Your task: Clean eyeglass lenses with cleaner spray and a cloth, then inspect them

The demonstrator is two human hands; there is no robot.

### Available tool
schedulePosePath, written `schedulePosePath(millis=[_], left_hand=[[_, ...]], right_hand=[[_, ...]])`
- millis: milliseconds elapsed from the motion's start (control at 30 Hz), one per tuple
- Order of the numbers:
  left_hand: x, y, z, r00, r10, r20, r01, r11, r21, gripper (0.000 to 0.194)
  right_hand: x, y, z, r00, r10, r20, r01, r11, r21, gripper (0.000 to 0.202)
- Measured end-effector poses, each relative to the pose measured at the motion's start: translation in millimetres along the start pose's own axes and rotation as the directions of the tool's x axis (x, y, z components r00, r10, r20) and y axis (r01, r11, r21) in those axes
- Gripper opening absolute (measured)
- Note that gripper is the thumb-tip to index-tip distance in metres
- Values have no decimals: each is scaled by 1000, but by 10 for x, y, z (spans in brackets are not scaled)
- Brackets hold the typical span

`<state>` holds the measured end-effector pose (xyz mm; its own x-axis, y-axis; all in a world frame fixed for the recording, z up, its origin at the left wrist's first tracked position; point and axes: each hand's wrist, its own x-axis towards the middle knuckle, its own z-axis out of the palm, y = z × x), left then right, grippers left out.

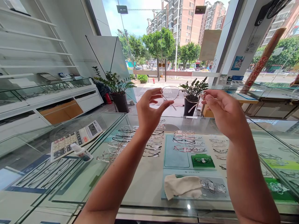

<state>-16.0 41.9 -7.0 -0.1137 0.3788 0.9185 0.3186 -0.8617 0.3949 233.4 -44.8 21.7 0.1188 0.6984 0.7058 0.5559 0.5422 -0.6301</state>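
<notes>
Between my hands, left (149,109) and right (221,109), glasses (171,93) pinched at each end, raised against window light for inspecting lenses.

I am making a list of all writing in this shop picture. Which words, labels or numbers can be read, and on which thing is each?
No text can be read with certainty.
Calculator: key marks too small.
Spray bottle: label blurred.
Mat under the glass: small print at its lower edge, seen mirrored and unclear.
Posters on the pillar: blurred.
Glasses in both hands: no writing visible.
</notes>
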Motion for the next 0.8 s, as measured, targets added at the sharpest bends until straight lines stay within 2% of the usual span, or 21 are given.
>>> schedulePosePath(millis=[100,233,367,600,800], left_hand=[[-14,42,5,993,112,-37,-109,992,63,52],[-25,86,8,962,263,-69,-250,956,156,54],[-29,117,5,942,326,-77,-307,932,194,56],[-20,102,-2,922,375,-99,-354,917,184,57],[-9,-118,25,966,252,-60,-248,967,60,61]], right_hand=[[59,92,8,1000,11,-15,-11,1000,24,45],[89,128,13,1000,22,-12,-22,999,32,47],[83,116,20,999,34,-26,-33,998,46,45],[91,105,27,998,43,-35,-40,996,80,41],[52,26,21,999,9,-42,-7,999,43,36]])
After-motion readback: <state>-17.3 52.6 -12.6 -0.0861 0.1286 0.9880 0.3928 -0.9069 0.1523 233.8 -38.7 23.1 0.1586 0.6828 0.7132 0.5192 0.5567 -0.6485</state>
